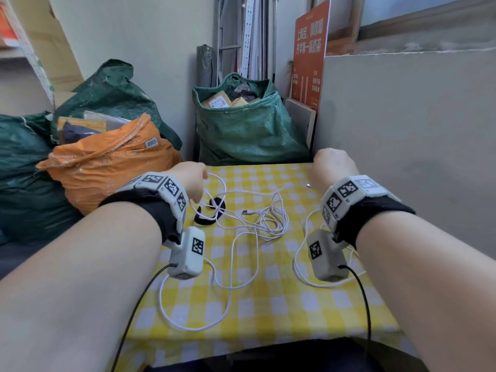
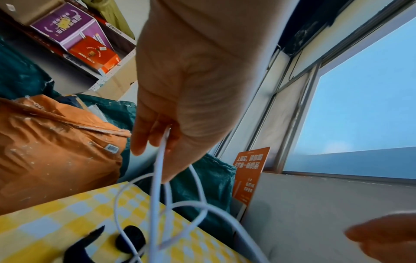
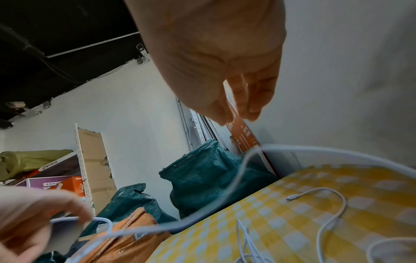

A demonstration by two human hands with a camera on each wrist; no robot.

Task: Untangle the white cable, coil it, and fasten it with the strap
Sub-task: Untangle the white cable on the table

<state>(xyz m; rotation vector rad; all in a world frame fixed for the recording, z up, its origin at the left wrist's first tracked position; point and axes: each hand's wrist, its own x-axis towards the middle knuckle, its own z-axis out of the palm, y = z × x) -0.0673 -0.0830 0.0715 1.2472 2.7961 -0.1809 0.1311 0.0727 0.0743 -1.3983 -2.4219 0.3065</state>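
Above the far edge of the checked table (image 1: 268, 304), the left hand (image 1: 189, 178) and right hand (image 1: 331, 163) each pinch the tangled white cable (image 1: 257, 224); black strap (image 1: 212, 214) lies beneath.

cable (image 1: 257, 224) right of strap (image 1: 212, 213)

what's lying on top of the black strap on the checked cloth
Loops of the thin white cable cross over the curled black fabric strap. The left hand holds the cable above; that wrist hides the strap's left end.
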